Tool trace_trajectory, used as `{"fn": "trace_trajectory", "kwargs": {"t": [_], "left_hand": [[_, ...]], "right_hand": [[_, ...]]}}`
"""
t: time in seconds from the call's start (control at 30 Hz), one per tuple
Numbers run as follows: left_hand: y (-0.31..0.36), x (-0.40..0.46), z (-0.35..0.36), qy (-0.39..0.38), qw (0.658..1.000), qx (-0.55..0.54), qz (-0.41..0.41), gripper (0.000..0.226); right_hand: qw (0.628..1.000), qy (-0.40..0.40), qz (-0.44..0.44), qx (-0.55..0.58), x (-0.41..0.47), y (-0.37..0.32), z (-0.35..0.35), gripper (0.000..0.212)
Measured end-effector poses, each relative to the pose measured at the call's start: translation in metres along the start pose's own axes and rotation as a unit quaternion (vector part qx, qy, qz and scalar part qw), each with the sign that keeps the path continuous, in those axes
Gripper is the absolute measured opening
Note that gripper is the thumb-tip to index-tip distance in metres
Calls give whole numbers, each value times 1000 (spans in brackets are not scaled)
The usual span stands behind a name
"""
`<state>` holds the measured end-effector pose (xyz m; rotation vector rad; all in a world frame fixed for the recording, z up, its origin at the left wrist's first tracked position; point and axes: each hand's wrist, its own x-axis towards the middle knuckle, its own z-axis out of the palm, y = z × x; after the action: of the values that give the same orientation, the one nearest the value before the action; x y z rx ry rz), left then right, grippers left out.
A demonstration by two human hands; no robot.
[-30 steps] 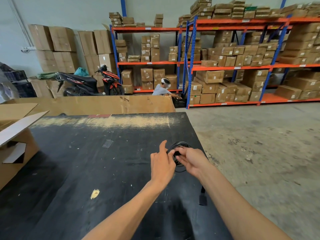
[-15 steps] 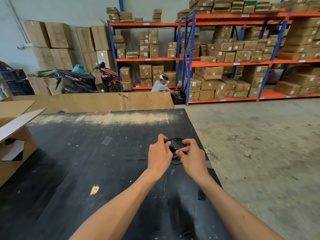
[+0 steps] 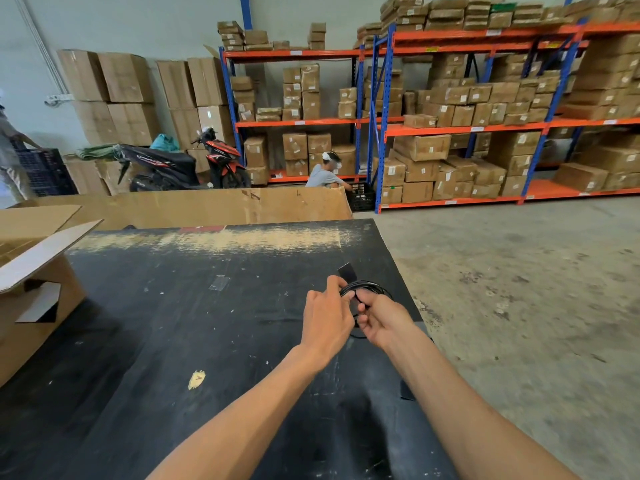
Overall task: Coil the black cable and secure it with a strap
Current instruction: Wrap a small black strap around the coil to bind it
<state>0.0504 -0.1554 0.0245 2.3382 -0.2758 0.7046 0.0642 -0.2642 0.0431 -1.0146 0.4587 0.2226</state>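
Observation:
A thin black cable (image 3: 375,288) is wound into a small coil, held just above the right side of the black table (image 3: 180,317). My right hand (image 3: 382,320) grips the coil from the near side. My left hand (image 3: 327,318) pinches the coil's left side, and a flat black strap end (image 3: 347,271) sticks up above its fingers. Most of the coil is hidden behind both hands. A black end piece of the cable (image 3: 407,389) hangs below my right forearm.
An open cardboard box (image 3: 31,292) stands on the table's left edge. A cardboard sheet (image 3: 207,206) rises behind the table. Beyond are shelves of cartons (image 3: 467,109), a motorbike (image 3: 180,161), a crouching person (image 3: 325,171) and a standing person (image 3: 8,150) at far left. Concrete floor (image 3: 519,289) lies right.
My left hand closed from open fingers onto the coil. Both hands drew together on it, and the strap end now stands up above my left fingers.

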Motion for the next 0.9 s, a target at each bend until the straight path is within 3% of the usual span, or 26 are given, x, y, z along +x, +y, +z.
{"fn": "trace_trajectory", "kwargs": {"t": [0.23,0.33,0.53,0.63,0.77,0.9], "left_hand": [[-4,9,6,-49,988,-106,-104,23],[2,13,1,-99,980,-144,-97,23],[-3,13,-1,-39,986,-141,-77,25],[0,11,0,-32,987,-142,-64,23],[-4,11,3,-27,994,-91,-59,21],[-9,8,-1,-38,997,-54,-35,20]], "right_hand": [[998,-33,-18,55,-1,-1,-8,20],[997,-51,-28,50,-1,-4,-10,23],[997,-57,-41,17,-17,-16,-8,15],[993,-12,-105,-43,-22,-10,-9,8],[943,55,-266,-192,-20,0,-14,10],[859,13,-350,-373,-18,-2,-21,16]]}}
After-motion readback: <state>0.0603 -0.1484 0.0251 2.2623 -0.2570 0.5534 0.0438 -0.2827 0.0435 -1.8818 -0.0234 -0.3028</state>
